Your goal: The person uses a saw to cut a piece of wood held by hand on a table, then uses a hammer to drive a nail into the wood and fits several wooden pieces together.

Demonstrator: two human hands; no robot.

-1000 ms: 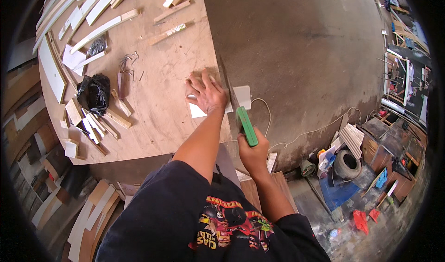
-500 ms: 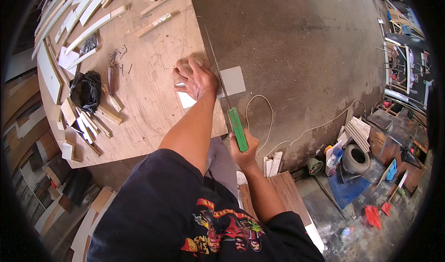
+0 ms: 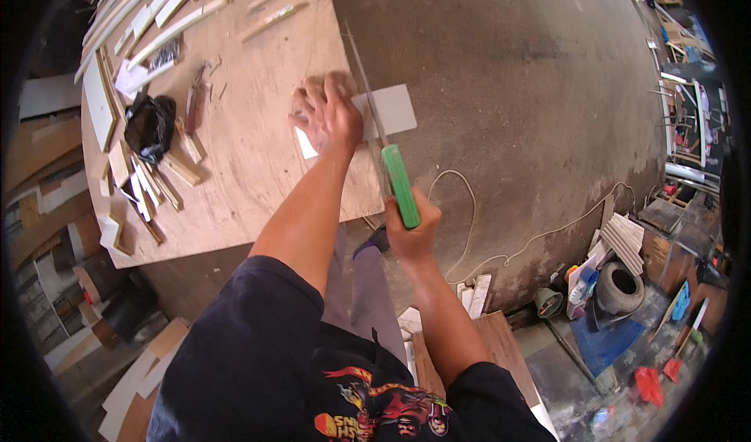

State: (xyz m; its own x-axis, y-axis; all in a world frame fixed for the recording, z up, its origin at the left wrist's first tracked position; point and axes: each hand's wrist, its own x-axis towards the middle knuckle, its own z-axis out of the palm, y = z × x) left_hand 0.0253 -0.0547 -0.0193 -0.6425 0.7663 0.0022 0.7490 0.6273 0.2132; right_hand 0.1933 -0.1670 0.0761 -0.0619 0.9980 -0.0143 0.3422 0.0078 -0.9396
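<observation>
My left hand (image 3: 328,117) lies with spread fingers on a flat white board (image 3: 393,109), pressing it to the plywood tabletop (image 3: 258,168). Part of the board is hidden under the palm, and its right end sticks out past the table's edge. In my right hand (image 3: 415,227) is a handsaw (image 3: 400,188), its green handle wrapped by my fingers. The thin saw blade crosses the board just outside the table edge, right beside my left hand, and points away from me.
On the table's left lie several wood strips (image 3: 176,31), a black plastic bag (image 3: 150,129) and a dark-handled tool (image 3: 193,106). A pale cord (image 3: 540,242) runs over the brown floor. An old tyre (image 3: 619,289) and a blue sheet (image 3: 601,336) are at the lower right.
The view has shifted, with the table and board now higher in the picture. The saw handle has come slightly closer to the board. My left hand stays on the board.
</observation>
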